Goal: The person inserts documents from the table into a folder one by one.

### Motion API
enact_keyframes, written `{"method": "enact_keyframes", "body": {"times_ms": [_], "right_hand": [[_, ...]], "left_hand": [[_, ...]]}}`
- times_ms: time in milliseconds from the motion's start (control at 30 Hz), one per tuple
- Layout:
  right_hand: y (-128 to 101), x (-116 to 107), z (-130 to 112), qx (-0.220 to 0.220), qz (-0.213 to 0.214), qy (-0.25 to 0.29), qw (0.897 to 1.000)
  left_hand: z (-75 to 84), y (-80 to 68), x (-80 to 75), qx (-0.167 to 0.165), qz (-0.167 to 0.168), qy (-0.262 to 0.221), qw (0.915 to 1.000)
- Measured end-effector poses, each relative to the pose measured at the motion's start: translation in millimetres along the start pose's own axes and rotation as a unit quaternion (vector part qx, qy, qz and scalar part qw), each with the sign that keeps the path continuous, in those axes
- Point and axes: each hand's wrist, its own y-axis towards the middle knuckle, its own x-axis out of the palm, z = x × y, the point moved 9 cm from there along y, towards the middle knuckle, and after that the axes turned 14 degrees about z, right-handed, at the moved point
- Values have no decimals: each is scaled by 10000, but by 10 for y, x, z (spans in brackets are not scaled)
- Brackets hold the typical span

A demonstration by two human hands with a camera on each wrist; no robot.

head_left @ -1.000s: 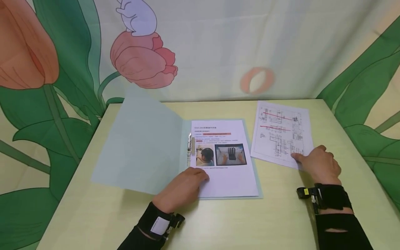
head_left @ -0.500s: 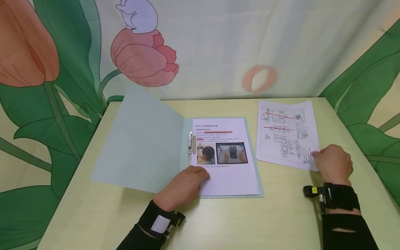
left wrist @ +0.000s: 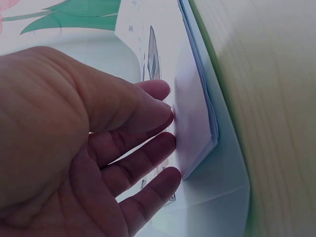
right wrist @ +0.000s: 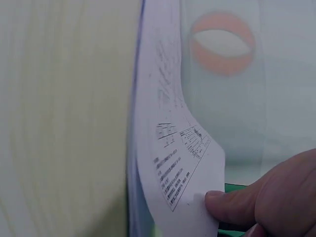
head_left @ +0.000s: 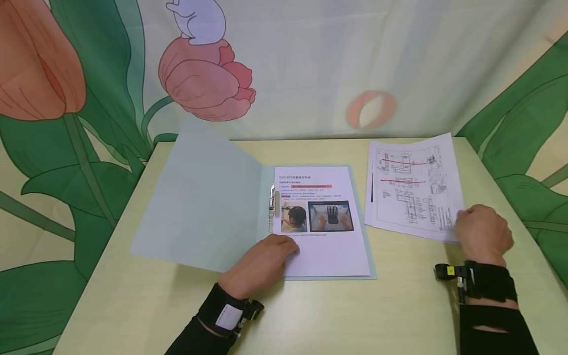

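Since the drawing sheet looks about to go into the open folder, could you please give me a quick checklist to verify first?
1. Right hand pinches the drawing sheet at its near corner: ok.
2. Sheet's far edge lifted off the table: ok.
3. Folder cover open to the left: ok.
4. Left hand rests flat on the filed page: ok.
5. Folder clip open: cannot tell.
6. Only one sheet pinched: cannot tell.

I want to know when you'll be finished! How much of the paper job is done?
Done: the blue folder lies open, and one printed page already sits inside, with the left hand resting on it. In hand: the right hand pinches the drawing sheet at its near corner, lifting it. Left, probably: that sheet is not in the folder yet, and the cover is still open.
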Motion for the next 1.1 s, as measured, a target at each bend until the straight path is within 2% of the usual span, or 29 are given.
{"method": "enact_keyframes", "body": {"times_ms": [200, 367, 500, 600, 633, 767, 933, 1100], "right_hand": [[-70, -138, -42, 285, 123, 840, 9960], [-101, -179, -7, 891, 152, 1660, 9820], [-175, -109, -34, 1473, -34, 2443, 9584], [-278, -11, -146, 1653, -326, 3049, 9374], [-318, 22, -199, 1628, -421, 3233, 9312], [-492, 128, -425, 1172, -829, 3633, 9206], [-717, 277, -657, 513, -1265, 3624, 9220], [-888, 468, -783, 67, -1758, 3143, 9329]], "left_hand": [[-3, -4, 0, -22, -32, -41, 10000], [-5, -5, -1, -77, -97, -29, 9999], [-2, -11, -6, -85, -102, -39, 9999], [3, -15, -12, -62, -81, -28, 9999], [4, -16, -13, -60, -81, -22, 9999], [-1, -22, 0, -95, -130, -27, 9999], [-9, -29, 7, -142, -175, -68, 9997], [-8, -37, -9, -100, -66, -38, 9999]]}}
